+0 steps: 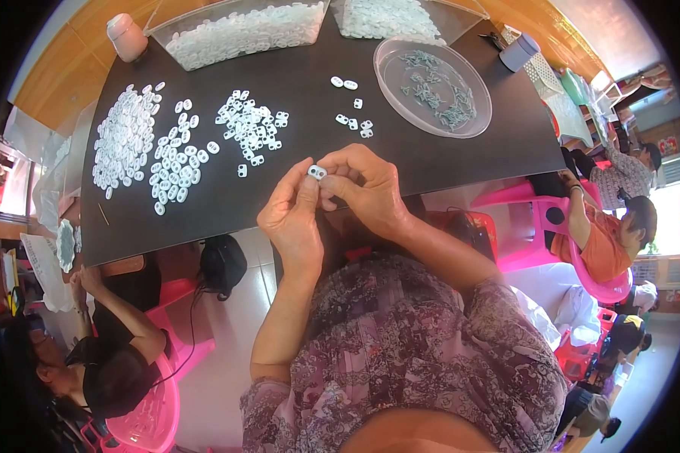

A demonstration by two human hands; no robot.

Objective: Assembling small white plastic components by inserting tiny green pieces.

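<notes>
Between the fingertips of my left hand [295, 208] and my right hand [366, 185] is a small white plastic piece with two dark holes [317, 172]. Both hands pinch it just over the near edge of the dark table [204, 226]. Beyond them lies a pile of square-edged white two-hole pieces [251, 124]. Farther left are a loose group of oval white pieces [177, 162] and a bigger heap of similar ovals [125, 140]. A few single white pieces [353, 123] lie ahead of my right hand.
A round clear tray [380, 83] at the far right holds small grey-green parts. Two clear bins of white pieces [242, 34] line the back. A pink-white jar [127, 38] and a grey-lidded container [520, 51] flank them. People sit on pink chairs [536, 226] at both sides.
</notes>
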